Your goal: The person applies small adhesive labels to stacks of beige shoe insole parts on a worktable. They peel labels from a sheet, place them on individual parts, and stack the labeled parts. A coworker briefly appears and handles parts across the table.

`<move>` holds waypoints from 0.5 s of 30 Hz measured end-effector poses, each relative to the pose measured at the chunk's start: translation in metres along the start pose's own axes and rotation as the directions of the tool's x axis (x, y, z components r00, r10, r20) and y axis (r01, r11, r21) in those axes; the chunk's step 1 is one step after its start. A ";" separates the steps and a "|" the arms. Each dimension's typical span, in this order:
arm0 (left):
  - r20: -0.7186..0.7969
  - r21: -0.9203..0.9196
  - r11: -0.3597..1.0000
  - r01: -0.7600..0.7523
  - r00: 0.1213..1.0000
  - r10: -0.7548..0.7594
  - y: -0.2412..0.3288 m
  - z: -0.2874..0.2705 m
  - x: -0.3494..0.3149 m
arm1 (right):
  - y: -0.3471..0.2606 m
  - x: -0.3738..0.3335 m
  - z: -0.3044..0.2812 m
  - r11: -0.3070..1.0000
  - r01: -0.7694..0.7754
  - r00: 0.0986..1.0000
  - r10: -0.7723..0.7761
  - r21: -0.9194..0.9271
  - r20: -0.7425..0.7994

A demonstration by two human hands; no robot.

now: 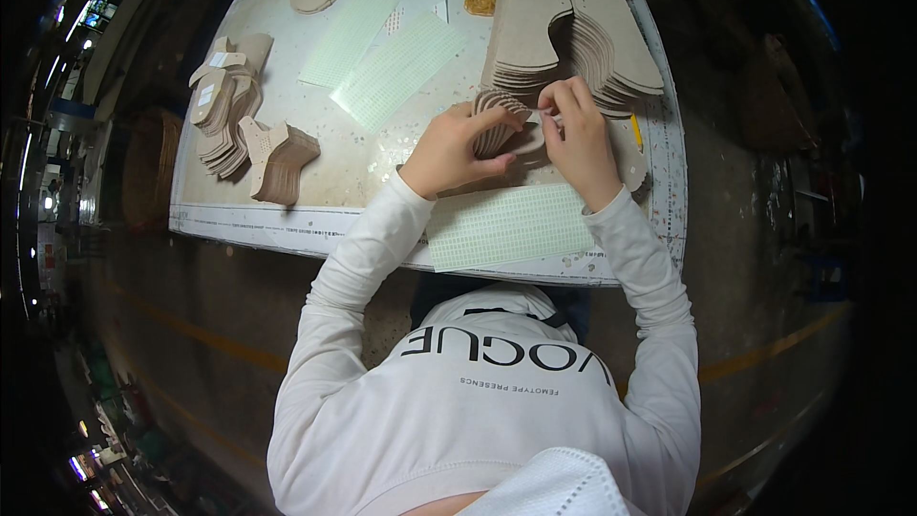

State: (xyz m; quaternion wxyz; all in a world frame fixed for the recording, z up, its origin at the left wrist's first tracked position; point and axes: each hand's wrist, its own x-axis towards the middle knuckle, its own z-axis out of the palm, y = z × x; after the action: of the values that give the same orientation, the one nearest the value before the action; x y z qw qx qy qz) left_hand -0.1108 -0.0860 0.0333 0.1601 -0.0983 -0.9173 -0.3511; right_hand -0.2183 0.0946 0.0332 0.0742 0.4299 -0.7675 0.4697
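Note:
My left hand [460, 148] is closed around a small stack of beige cut pieces [495, 134], thumb toward me and fingers over the far side. The layers fan apart along their edges. Just right of that stack, my right hand [581, 143] has its thumb and fingertips pinched together; whatever is between them is too small to make out. Below both wrists lies a pale green sheet [511, 225] printed in a fine grid of small labels. Directly beyond my hands rises a large pile of beige curved panels [535, 14].
More beige stacks stand at the left, one tall [224, 105] and one forked [280, 161]. Other green label sheets [399, 76] lie mid-table. A yellow pencil [637, 131] rests by my right hand. An amber lump [480, 5] sits farther back. The white table's edge [267, 222] runs in front.

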 end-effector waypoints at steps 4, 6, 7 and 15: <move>0.083 -0.178 0.979 0.096 0.993 -0.083 -0.009 -0.007 0.002 | -0.004 -0.001 -0.008 0.904 -0.375 0.924 0.348 0.207 0.156; -0.050 -0.130 0.988 -0.084 0.996 0.078 -0.006 -0.006 0.005 | -0.008 -0.002 -0.002 0.835 -0.421 0.907 0.372 0.354 0.199; -0.105 -0.096 0.984 -0.151 0.984 0.141 -0.003 -0.005 0.006 | -0.009 -0.003 0.002 0.782 -0.457 0.889 0.395 0.423 0.230; -0.177 -0.317 0.945 0.076 0.974 -0.138 0.008 -0.023 -0.008 | -0.015 -0.019 -0.004 0.941 -0.244 0.969 0.226 0.235 0.099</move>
State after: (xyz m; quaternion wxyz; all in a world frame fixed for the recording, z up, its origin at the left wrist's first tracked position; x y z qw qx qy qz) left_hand -0.0962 -0.0956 0.0516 0.2134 -0.0367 -0.8349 -0.5060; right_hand -0.1966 0.1065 0.0357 -0.0633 0.3575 -0.7515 0.5508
